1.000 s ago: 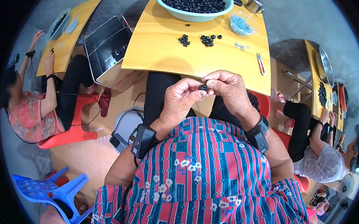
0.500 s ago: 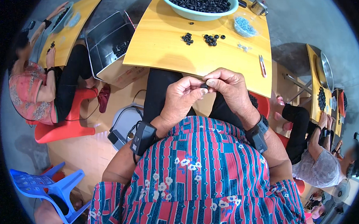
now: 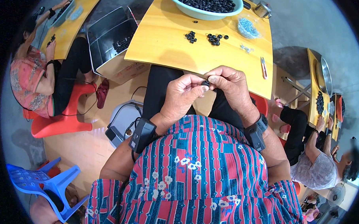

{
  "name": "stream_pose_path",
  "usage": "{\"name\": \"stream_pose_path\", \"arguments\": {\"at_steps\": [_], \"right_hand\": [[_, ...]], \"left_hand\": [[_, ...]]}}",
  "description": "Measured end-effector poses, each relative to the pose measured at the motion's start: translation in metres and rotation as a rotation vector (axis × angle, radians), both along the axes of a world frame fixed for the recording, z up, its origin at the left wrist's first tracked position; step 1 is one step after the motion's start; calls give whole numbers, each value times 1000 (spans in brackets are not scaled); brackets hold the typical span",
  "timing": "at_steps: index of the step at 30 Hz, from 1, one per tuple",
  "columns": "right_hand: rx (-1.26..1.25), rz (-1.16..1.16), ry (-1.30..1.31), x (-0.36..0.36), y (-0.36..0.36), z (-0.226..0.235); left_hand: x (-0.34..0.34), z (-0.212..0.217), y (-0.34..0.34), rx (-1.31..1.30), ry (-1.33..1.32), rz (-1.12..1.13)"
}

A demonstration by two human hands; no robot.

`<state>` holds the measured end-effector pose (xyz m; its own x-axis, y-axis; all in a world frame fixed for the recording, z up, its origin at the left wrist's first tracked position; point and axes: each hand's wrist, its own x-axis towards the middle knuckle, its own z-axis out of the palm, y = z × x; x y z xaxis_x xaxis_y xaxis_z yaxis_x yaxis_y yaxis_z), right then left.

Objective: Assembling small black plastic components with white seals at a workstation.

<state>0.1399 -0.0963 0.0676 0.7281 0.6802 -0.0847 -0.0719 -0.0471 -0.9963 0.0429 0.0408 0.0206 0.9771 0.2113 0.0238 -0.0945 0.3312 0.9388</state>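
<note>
Just beyond the table's near edge, over my lap, my left hand [image 3: 182,92] pinches a small black rubber-like part [image 3: 205,83] between thumb and forefinger. Pressed up against its right side are the thumb and forefinger of my right hand [image 3: 230,84]; anything between those fingertips is hidden. On the yellow table [image 3: 161,41] lie two small heaps of such parts, a left one [image 3: 191,36] and a right one [image 3: 215,39]. A few tiny pale-blue pieces [image 3: 246,49] are scattered right of them. Farther back stands a pale-green basin [image 3: 207,14] full of black parts.
A clear tub of light-blue pieces [image 3: 247,28], a metal mug [image 3: 262,9] and thread snips [image 3: 263,67] are on the table's right side. Left of it sits a lined carton [image 3: 118,70] with black parts inside. People work at tables on both sides; a blue chair [image 3: 43,180] stands lower left.
The view has shifted slightly. Both hands stay together at the black part, with the right fingers moved a little about it.
</note>
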Motion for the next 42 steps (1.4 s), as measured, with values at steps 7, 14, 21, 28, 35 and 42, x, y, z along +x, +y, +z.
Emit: {"name": "stream_pose_path", "arguments": {"at_steps": [7,14,21,28,35,42], "right_hand": [[-3,10,-21,2,-1,-2],[0,25,13,6,-1,-2],[-4,18,18,5,1,-3],[-15,4,9,4,0,-6],[-105,18,-197,9,5,-10],[-9,47,-40,17,6,-19]], "left_hand": [[1,-1,-1,-10,6,2],[2,-2,1,-6,20,-3],[2,-5,3,-23,23,-7],[1,-3,1,-9,30,-6],[6,-7,0,21,60,77],[14,-10,-1,-62,71,79]]}}
